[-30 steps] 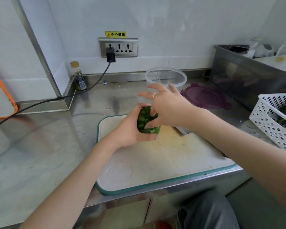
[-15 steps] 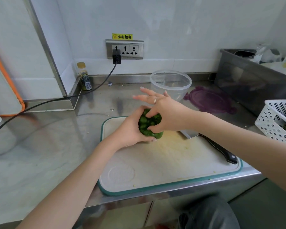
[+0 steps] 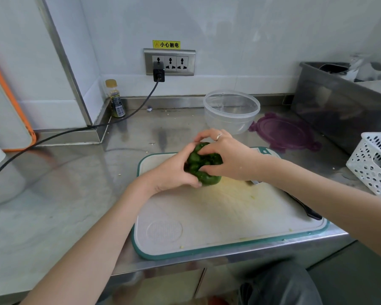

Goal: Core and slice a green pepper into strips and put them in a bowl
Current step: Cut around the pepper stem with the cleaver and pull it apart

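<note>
A dark green pepper (image 3: 201, 165) sits at the far end of the white cutting board (image 3: 218, 216), held between both hands. My left hand (image 3: 174, 172) grips it from the left, fingers curled round its side. From the right and above, my right hand (image 3: 227, 157) grips it with fingers curled over the top. A clear plastic bowl (image 3: 231, 111) stands empty behind the board. A knife (image 3: 304, 208) lies on the board's right side, mostly hidden under my right forearm.
A purple lid (image 3: 284, 133) lies right of the bowl. At the right edge stands a white perforated basket (image 3: 374, 164), with a steel tub (image 3: 339, 102) behind it. A small bottle (image 3: 116, 100) and a black cable (image 3: 75, 130) occupy the back left of the steel counter.
My right hand's fingers, spread out a second ago, have curled down over the top of the pepper. The left hand keeps its grip.
</note>
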Demonstrator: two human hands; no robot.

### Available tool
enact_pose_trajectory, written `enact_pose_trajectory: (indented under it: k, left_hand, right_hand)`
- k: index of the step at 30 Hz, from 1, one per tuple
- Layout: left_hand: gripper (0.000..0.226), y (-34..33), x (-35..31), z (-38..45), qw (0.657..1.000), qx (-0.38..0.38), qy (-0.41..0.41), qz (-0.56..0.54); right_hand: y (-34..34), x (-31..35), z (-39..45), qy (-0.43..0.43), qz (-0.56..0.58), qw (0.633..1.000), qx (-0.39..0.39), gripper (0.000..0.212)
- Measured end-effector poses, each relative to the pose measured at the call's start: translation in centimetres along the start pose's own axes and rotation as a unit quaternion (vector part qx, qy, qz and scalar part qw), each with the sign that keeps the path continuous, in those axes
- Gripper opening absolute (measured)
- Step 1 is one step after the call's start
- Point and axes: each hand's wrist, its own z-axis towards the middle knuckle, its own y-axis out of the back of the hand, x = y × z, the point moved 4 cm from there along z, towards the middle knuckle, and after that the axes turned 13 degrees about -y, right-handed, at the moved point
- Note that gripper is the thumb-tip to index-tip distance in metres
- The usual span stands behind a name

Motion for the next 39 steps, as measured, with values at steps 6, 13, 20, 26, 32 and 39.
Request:
enact_pose_trajectory:
  k: [6, 13, 20, 26, 32, 39]
  left_hand:
    - [0.030, 0.2, 0.6, 0.1, 0.995, -0.071, 0.040, -0.061]
    - [0.038, -0.2, 0.2, -0.1, 0.993, -0.089, -0.006, 0.072]
    - [0.034, -0.4, 0.6, -0.1, 0.983, -0.149, -0.014, 0.105]
    - [0.031, -0.6, 0.4, 0.2, 0.979, -0.183, -0.007, 0.087]
    - [0.029, -0.6, 0.4, 0.3, 0.980, -0.188, -0.006, 0.071]
    - [0.026, -0.6, 0.1, 0.5, 0.981, -0.180, -0.015, 0.076]
  right_hand:
    - [0.0, 0.0, -0.1, -0.004, 0.055, 0.998, -0.022, 0.022]
    - [0.1, 0.3, 0.1, 0.003, 0.070, 0.997, -0.039, 0.021]
    - [-0.1, 0.6, 0.1, -0.041, 0.007, 0.999, -0.018, 0.021]
    - [0.2, 2.5, 0.0, -0.082, -0.157, 0.984, 0.014, 0.025]
    - [0.0, 1.4, 0.3, -0.032, -0.071, 0.997, 0.005, 0.026]
    - [1.4, 0.6, -0.7, -0.030, 0.005, 0.999, -0.013, 0.025]
